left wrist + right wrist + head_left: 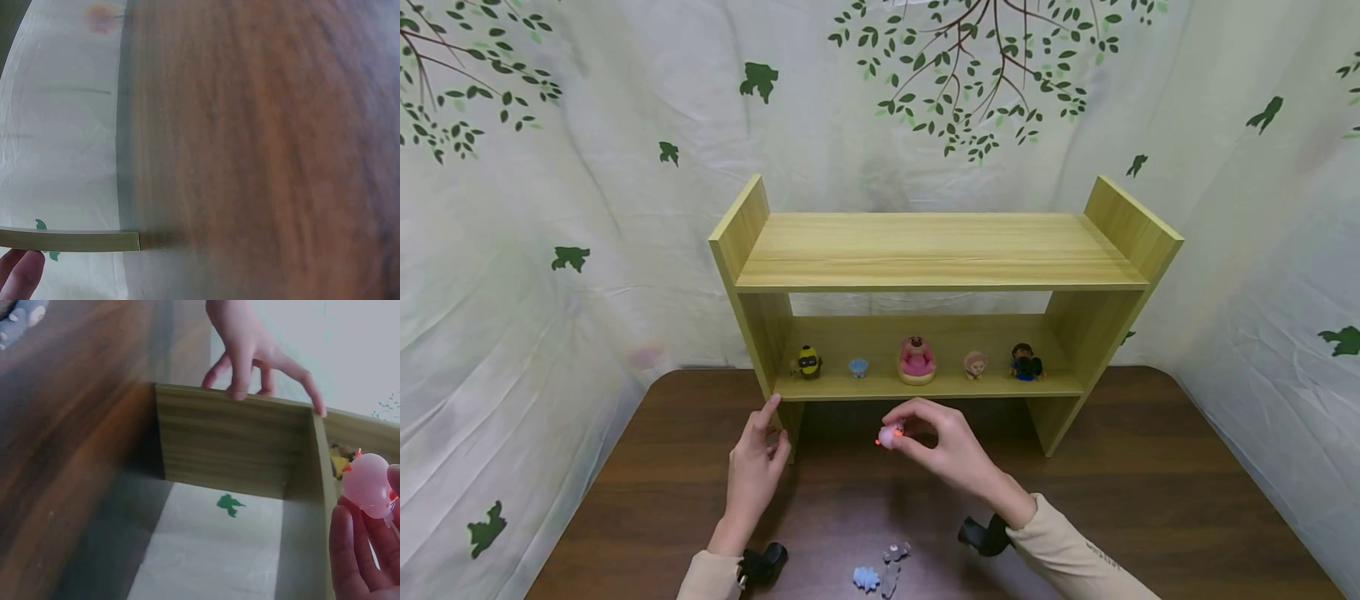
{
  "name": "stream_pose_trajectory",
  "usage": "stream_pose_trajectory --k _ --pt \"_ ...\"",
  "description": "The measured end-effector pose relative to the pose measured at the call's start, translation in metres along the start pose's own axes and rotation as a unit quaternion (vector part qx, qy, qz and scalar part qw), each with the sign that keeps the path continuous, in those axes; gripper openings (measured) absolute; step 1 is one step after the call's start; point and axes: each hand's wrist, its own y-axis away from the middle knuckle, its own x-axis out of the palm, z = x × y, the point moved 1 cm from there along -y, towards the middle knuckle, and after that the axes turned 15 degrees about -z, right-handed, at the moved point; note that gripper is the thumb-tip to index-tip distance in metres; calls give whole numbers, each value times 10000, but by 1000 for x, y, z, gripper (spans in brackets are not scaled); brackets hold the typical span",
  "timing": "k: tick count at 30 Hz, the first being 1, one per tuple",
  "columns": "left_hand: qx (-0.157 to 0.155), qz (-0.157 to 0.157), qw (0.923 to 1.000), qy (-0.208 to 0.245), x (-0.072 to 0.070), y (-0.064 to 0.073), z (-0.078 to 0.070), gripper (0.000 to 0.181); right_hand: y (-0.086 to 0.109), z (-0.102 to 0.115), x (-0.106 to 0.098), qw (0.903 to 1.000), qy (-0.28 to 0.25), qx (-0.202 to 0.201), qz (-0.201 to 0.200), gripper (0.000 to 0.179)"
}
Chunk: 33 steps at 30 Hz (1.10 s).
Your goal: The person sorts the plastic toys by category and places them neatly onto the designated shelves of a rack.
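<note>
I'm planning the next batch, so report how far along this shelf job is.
Looks done: five small items stand on the lower shelf. In hand: the right hand pinches a pink toy, not yet on the shelf; the left hand touches the rack. Probably left: the blue piece and gray pieces lying on the table.

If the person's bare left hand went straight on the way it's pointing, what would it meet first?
Most likely the pale yellow, wood-grain open shelf, at its upright left side panel. The left hand seems to touch that panel's front edge, though depth is hard to judge.
</note>
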Motion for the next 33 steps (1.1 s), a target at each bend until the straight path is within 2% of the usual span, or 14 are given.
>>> stream_pose_trajectory --k 12,17,24,33 --pt "-3 17 10000 -14 0 0 0 82 -13 12 -6 9999 78 42 -103 23" --pt "-3 14 10000 -41 1 1 1 82 -18 13 -8 9997 89 -149 -197 24" --pt "-34 24 10000 -36 1 1 0 82 -22 -10 -8 9992 -45 -328 -239 28" --pt "18 -17 10000 -69 0 1 0 82 -32 -4 -10 9969 -32 -730 -305 25"
